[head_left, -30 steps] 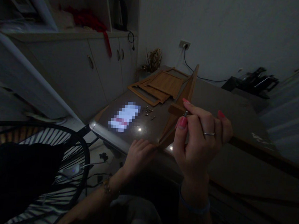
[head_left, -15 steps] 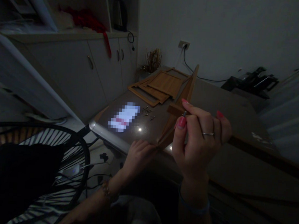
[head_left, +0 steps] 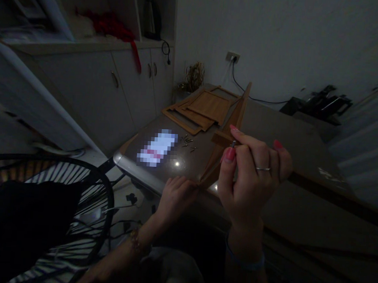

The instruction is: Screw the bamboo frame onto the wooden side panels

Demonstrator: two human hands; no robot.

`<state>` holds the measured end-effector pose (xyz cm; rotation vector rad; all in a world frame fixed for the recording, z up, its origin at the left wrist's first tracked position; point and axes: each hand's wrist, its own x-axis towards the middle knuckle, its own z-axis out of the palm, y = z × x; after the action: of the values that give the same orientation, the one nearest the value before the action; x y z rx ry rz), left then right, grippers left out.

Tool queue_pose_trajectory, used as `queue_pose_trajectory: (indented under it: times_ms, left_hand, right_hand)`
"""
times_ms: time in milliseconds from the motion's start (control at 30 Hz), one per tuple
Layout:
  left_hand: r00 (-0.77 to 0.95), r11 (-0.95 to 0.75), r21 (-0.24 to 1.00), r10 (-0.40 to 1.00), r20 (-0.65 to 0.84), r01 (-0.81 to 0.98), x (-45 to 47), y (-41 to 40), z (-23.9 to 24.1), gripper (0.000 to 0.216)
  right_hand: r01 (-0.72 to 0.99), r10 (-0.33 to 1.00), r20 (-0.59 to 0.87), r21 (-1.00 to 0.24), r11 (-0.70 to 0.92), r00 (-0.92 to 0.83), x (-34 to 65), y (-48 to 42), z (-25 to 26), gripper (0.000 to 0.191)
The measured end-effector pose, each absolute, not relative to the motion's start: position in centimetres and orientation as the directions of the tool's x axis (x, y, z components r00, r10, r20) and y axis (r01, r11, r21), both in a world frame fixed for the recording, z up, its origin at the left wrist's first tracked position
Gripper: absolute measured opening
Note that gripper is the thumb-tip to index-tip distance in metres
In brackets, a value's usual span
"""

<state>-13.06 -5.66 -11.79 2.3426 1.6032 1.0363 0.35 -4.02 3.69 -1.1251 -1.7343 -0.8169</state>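
Pinching a metal piece (head_left: pixel 233 143), right hand (head_left: pixel 252 174) beside the wooden panel (head_left: pixel 236 116), left hand (head_left: pixel 177 198) gripping its near end

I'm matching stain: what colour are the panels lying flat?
The flat panels are orange-brown, seen best in the head view.

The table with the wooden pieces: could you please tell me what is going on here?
A person's right hand pinches a small metal piece in front of a wooden board on edge at the table. The left hand is at the board's near lower end, by the table edge. Flat wooden panels lie farther back. Some loose, thin metal pieces lie beside a lit, blurred-out rectangle.
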Motion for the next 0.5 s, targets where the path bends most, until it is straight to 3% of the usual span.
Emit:
queue_pose_trajectory:
  times_ms: [267,500]
  left_hand:
    - [0.117,-0.314,0.503,0.916,0.384,0.805,-12.7,-6.5,-11.6,0.013]
    - [0.029,-0.289,0.498,0.884,0.467,0.818,-11.9,-6.7,-12.1,0.009]
  right_hand:
    - [0.926,0.342,0.92,0.052,0.374,-0.19,0.3,-4.0,3.7,0.017]
    - [0.925,0.333,0.923,0.06,0.374,-0.194,0.3,-3.9,3.6,0.018]
